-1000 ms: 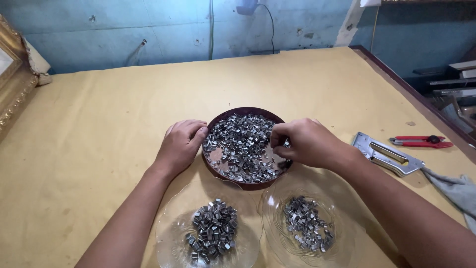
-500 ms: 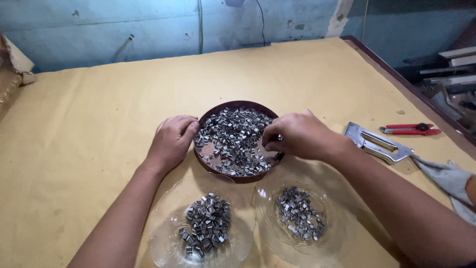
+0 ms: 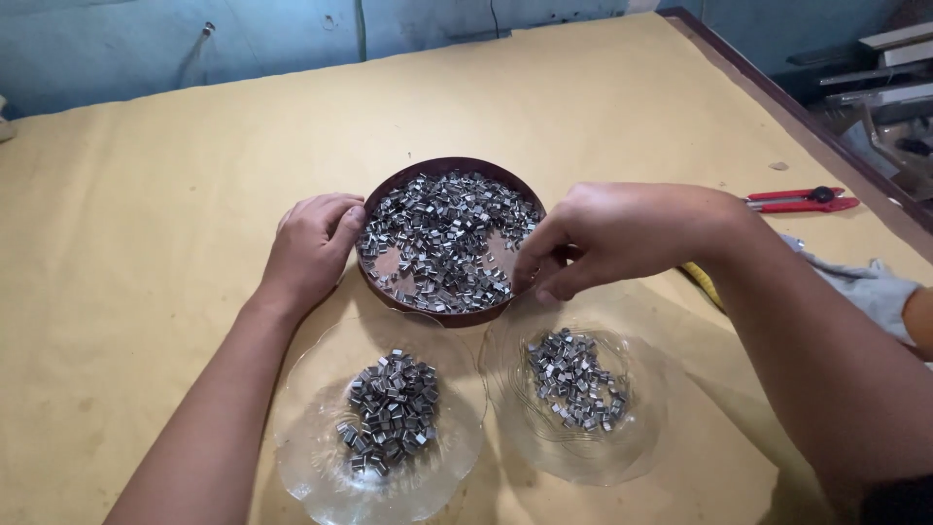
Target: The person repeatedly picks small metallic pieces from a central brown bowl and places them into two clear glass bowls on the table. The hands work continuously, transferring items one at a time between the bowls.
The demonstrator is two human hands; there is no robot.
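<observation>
The right hand (image 3: pixel 622 233) was over the near right edge of the brown round dish (image 3: pixel 389 190). Its fingers (image 3: pixel 544 267) were pinched close together, pointing down, but I could not tell if they held a clip. The left hand (image 3: pixel 311 248) was curled loosely and touched the left rim of the dish, holding nothing. The dish was full of small shiny metal clips (image 3: pixel 442 238). Just in front of it sat two clear glass plates, the left glass plate (image 3: pixel 311 389) and the right glass plate (image 3: pixel 641 389), each with a little pile of clips. Red pliers (image 3: pixel 802 199) lay far to the right on the yellow table (image 3: pixel 126 243).
</observation>
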